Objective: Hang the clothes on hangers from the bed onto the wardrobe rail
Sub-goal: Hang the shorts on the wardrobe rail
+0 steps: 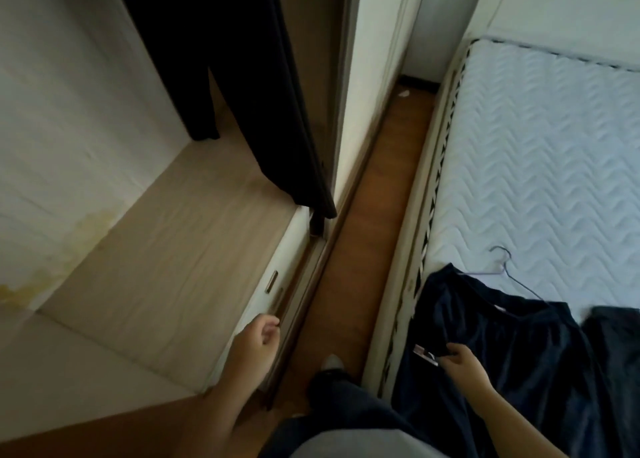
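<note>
At lower right of the frame the right hand [459,359] pinches the dark garment [502,346] on the bed [540,152], its hanger hook [503,260] pointing up-frame, while the loosely curled, empty left hand [259,336] hangs nearer the wardrobe [166,249] at lower left.

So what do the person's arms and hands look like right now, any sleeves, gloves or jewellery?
Both forearms are bare as far as the frame shows, with no sleeve in view. The left hand and the right hand wear no gloves, and no watch, ring or bracelet can be seen. Lower down, the person wears dark trousers and a light-toed shoe.
</note>
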Demonstrator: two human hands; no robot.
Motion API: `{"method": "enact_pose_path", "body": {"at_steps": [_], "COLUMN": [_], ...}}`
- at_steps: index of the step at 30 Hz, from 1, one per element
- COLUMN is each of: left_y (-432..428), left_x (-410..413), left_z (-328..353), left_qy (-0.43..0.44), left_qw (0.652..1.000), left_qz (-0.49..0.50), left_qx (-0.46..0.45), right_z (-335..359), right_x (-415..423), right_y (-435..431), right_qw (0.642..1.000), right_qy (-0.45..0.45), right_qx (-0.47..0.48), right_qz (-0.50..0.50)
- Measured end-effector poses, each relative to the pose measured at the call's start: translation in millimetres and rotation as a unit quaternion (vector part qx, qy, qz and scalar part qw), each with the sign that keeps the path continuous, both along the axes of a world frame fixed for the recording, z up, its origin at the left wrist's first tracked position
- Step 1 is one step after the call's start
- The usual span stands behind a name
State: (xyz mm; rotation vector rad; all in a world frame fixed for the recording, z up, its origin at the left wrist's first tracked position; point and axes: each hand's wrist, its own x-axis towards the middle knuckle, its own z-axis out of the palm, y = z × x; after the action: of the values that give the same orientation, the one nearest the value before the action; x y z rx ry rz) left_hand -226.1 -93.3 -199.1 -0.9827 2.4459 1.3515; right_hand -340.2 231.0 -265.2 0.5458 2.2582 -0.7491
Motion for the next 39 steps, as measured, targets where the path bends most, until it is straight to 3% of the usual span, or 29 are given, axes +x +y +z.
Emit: {"method": "enact_pose_path", "body": {"at_steps": [5, 11, 15, 18, 23, 30, 35, 39], "left_y": [9.6, 22.4, 30.7, 33.2, 36.5, 74.2, 148.8, 235.9], "left_x": [21.4, 42.1, 60.9, 87.1, 141.5, 171.3, 181.3, 202.7], "left_z": [-10.7, -13.9, -6.9, -7.2, -25.0, -34.4, -32.0, -31.9], "left_qy": [-0.032, -0.033, -0.027, -0.033, -0.103, -0.148, -0.139, -0.132], "left_qw": [0.998, 0.987, 0.975, 0.966, 0.947, 0.890, 0.874, 0.884], "left_qz": [-0.057, -0.147, -0.194, -0.235, -0.298, -0.424, -0.451, -0.430], "left_qx": [0.014, 0.058, 0.101, 0.101, 0.061, -0.079, -0.116, -0.126], "right_z": [-14.7, -6.2, -5.5, -11.5, -2.2, 4.8, -4.5, 7.0], "right_x": [49.3, 100.2, 184.2, 271.1, 404.8, 492.8, 506.1, 524.1], "right_y": [47.3, 40.0, 18.7, 17.2, 63.2, 107.2, 126.9, 199.6], "right_qw": [0.994, 0.990, 0.979, 0.979, 0.946, 0.886, 0.904, 0.921], "right_qy": [-0.007, 0.056, 0.067, 0.014, -0.076, -0.049, -0.006, 0.017], "right_qx": [0.024, -0.017, -0.048, -0.031, 0.012, -0.011, -0.078, -0.081], "right_qz": [-0.103, -0.127, -0.188, -0.202, -0.314, -0.461, -0.421, -0.380]}}
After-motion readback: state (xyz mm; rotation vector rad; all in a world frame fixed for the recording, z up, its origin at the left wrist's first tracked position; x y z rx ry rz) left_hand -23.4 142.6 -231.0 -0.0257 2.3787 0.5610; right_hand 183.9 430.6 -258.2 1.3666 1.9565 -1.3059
